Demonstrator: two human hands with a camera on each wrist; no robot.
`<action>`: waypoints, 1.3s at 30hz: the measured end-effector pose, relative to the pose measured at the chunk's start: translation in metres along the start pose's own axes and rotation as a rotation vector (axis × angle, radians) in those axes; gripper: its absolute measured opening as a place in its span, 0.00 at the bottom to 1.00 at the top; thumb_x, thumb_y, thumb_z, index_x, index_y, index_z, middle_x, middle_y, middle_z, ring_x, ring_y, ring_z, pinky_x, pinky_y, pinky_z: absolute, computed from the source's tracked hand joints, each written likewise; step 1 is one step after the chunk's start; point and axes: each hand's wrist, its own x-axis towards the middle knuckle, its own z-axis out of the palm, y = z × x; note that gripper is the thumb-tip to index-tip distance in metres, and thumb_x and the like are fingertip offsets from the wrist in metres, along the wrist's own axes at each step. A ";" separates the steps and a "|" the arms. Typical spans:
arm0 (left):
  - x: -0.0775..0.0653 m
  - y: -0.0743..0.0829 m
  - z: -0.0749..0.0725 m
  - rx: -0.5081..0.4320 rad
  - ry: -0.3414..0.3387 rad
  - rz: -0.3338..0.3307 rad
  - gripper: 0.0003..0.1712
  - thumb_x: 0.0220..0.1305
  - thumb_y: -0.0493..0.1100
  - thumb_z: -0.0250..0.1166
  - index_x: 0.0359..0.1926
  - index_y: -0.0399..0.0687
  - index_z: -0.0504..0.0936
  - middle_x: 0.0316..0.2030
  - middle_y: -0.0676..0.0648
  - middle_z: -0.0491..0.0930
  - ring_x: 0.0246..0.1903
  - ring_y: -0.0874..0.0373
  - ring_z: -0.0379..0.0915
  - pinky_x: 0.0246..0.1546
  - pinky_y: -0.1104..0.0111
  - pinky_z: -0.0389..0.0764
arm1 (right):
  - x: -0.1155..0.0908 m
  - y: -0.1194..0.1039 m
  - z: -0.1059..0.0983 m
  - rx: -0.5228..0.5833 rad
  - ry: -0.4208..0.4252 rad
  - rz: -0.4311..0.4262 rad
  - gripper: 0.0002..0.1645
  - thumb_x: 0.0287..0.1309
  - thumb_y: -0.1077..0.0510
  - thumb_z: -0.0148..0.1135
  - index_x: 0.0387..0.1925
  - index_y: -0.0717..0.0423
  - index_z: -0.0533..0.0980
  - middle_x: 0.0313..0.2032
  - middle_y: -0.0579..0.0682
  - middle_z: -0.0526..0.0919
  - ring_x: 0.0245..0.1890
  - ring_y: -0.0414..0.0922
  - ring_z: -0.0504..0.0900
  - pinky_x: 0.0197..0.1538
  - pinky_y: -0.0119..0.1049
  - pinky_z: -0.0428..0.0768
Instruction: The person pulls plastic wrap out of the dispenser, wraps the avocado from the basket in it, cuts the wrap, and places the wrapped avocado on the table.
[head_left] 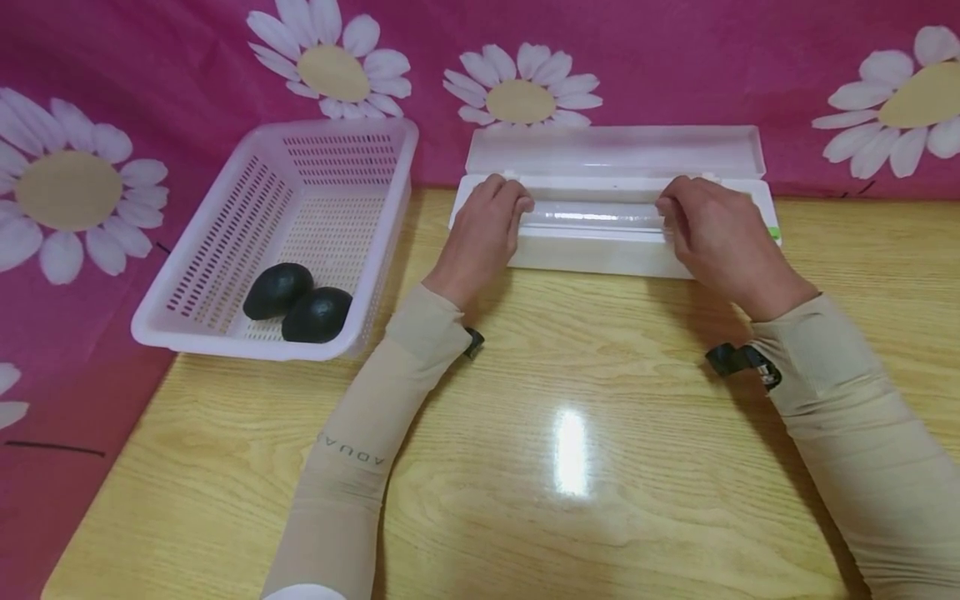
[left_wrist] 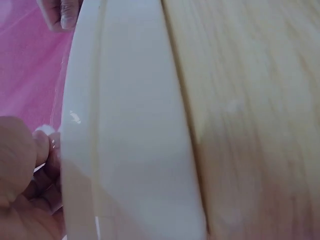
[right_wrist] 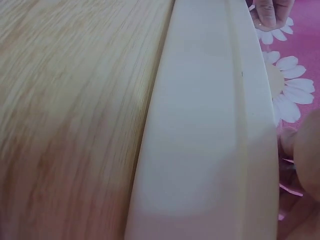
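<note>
A roll of cling film [head_left: 592, 215] lies in a long white dispenser box [head_left: 600, 257] at the back of the table. Its translucent lid [head_left: 615, 150] is raised against the cloth. My left hand [head_left: 483, 237] is at the roll's left end, thumb and fingers pinching the film. At the other end my right hand [head_left: 720, 237] pinches it likewise. Both wrist views show the box's front wall [left_wrist: 135, 110] up close, with curled fingers [right_wrist: 287, 145] behind its top edge. The film between the fingertips is mostly hidden there.
To the left stands a white slotted basket [head_left: 247, 348] with two dark avocados, one [head_left: 277, 290] beside the other [head_left: 318, 315]. A pink flowered cloth [head_left: 645, 50] hangs behind the wooden table [head_left: 510, 433]. A green tab [head_left: 773, 233] marks the box's right end.
</note>
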 end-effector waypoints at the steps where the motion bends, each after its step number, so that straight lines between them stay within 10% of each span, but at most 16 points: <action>1: 0.000 0.000 -0.002 -0.014 -0.016 -0.006 0.15 0.81 0.44 0.51 0.49 0.38 0.80 0.44 0.40 0.80 0.48 0.46 0.75 0.54 0.60 0.78 | 0.000 0.000 0.000 0.003 0.001 0.002 0.12 0.76 0.61 0.52 0.44 0.68 0.75 0.33 0.64 0.79 0.31 0.56 0.77 0.39 0.55 0.77; 11: 0.001 -0.005 -0.014 -0.125 -0.144 -0.021 0.14 0.77 0.44 0.60 0.52 0.37 0.80 0.45 0.41 0.78 0.48 0.50 0.72 0.55 0.62 0.75 | 0.001 0.000 -0.001 0.019 -0.043 0.033 0.13 0.77 0.60 0.50 0.45 0.68 0.73 0.35 0.63 0.78 0.32 0.55 0.75 0.39 0.52 0.76; 39: 0.001 -0.002 -0.012 -0.062 0.039 0.062 0.04 0.72 0.32 0.57 0.44 0.38 0.78 0.42 0.41 0.83 0.44 0.52 0.80 0.51 0.65 0.82 | -0.002 -0.007 -0.013 0.029 0.129 -0.069 0.11 0.75 0.64 0.51 0.41 0.71 0.74 0.33 0.64 0.78 0.33 0.58 0.76 0.41 0.54 0.76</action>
